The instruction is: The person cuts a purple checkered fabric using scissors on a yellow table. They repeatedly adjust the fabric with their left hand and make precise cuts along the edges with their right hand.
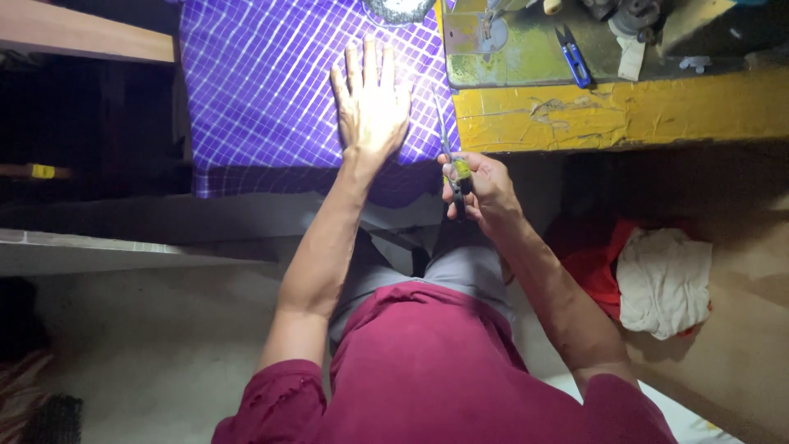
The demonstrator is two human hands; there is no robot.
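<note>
The purple checked cloth (pixel 271 90) lies over the table edge; the left hand (pixel 371 103) presses flat on it, fingers spread wide. Just beside, the right hand (pixel 481 191) is curled tight around scissors (pixel 454 164). Blue snips (pixel 573 56) rest on the yellow bench (pixel 625 111); a white rag (pixel 664 279) lies on the floor

No packages, signs or screens are visible here. The only thing like a label is a small yellow band (pixel 42 172) around a dark wooden bar (pixel 16 171) at the left edge, in the shadow; its surface is too small to read.
</note>
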